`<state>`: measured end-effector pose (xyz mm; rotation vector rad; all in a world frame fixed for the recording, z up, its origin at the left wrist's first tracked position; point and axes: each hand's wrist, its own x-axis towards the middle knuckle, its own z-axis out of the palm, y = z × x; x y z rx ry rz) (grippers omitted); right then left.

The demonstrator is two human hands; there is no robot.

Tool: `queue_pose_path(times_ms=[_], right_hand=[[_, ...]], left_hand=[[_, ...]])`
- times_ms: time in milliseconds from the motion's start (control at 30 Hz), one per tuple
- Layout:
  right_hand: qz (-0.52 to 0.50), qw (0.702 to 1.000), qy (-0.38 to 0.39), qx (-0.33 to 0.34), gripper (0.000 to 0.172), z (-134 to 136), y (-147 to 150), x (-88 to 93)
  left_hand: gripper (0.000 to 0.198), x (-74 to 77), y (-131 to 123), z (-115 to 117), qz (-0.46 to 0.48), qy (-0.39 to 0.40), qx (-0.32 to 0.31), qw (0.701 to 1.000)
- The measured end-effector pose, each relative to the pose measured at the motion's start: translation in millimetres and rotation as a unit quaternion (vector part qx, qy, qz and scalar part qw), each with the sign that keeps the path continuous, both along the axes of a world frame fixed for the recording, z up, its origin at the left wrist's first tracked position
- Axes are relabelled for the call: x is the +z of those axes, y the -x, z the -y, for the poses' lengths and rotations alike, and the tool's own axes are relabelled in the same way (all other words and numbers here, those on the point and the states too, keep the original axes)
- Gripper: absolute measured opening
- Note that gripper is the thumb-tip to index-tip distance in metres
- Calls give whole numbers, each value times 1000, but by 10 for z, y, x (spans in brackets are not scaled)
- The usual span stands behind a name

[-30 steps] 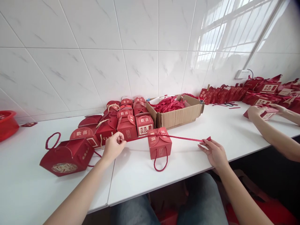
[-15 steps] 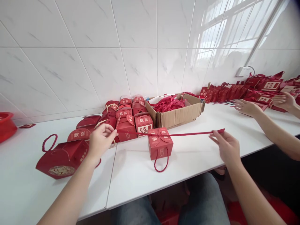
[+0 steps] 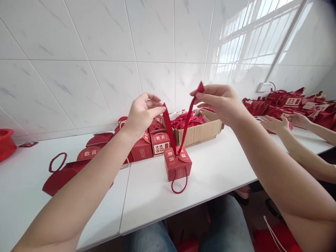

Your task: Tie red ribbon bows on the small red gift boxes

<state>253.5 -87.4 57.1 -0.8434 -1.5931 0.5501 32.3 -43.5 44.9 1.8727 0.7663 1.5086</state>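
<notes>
Small red box (image 3: 178, 167): on the white table (image 3: 215, 175), below and between both hands, touching neither.
Red ribbon (image 3: 169, 127): rises from the box's top in a V, one strand to each hand.
Left hand (image 3: 143, 115): partly curled, pinching one ribbon end.
Right hand (image 3: 223, 103): higher, loosely bent, pinching the other end, whose tip juts above.

Red ribbon (image 3: 169, 130) and red box (image 3: 178, 163), perhaps cream-lettered
</notes>
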Motion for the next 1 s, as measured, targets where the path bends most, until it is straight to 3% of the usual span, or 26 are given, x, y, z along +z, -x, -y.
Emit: queue_pose_path(times_ms=[167,300,367,433,500,567,633,700,767,833,1000], right_hand=[[27,997,15,65,18,-31,250,171],[-14,995,59,79,14,-47,103,109],[9,996,88,17,16,-54,-68,14],[101,983,121,-100,17,-61,-243,-120],[233,937,124,-229,10,-66,-368,-285],[328,896,84,-286,23,-71,-405,-470],[374,901,37,-215,40,-77,-348,-666],[386,920,22,-69,48,-96,-218,-861],[381,923,43,21,60,-135,-56,-1039],[378,922,57,64,72,-190,99,-1181],[383,910,71,140,52,-290,301,-1344]], left_hand=[[18,63,-186,69,-17,14,-35,999],[18,12,-68,5,-67,47,12,997],[21,-90,62,-53,-159,32,64,985],[25,-245,184,-91,-307,-17,107,946],[24,-432,253,-92,-427,-62,133,892],[22,-618,255,-60,-494,-114,105,856],[20,-780,207,-18,-524,-133,37,840],[20,-907,141,11,-534,-127,-9,836],[20,-998,81,16,-532,-128,-17,837],[19,-1060,42,4,-523,-149,-10,839],[16,-1146,22,-14,-498,-202,22,843]])
